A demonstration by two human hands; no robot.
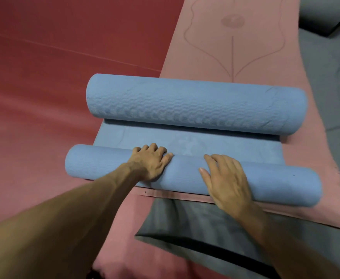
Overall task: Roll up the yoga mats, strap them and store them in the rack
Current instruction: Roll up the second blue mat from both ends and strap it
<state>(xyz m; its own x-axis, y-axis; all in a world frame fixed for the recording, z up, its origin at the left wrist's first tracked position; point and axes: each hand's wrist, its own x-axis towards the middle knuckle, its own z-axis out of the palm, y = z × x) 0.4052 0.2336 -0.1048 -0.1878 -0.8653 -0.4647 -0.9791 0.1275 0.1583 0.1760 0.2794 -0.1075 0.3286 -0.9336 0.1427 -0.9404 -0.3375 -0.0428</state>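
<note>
A blue yoga mat [215,142] lies across a pink mat [235,47], rolled from both ends. Its far roll [195,103] is thick; its near roll [276,184] is thinner, with a short flat strip between them. My left hand [151,162] lies on the near roll left of centre, fingers curled over its top. My right hand [225,178] presses flat on the same roll a little to the right, fingers spread and straight.
The pink mat, printed with a line pattern, stretches away to the upper right. A grey mat [195,224] lies under its near edge, and more grey matting [330,63] shows at the right. Dark red floor [54,67] fills the left side.
</note>
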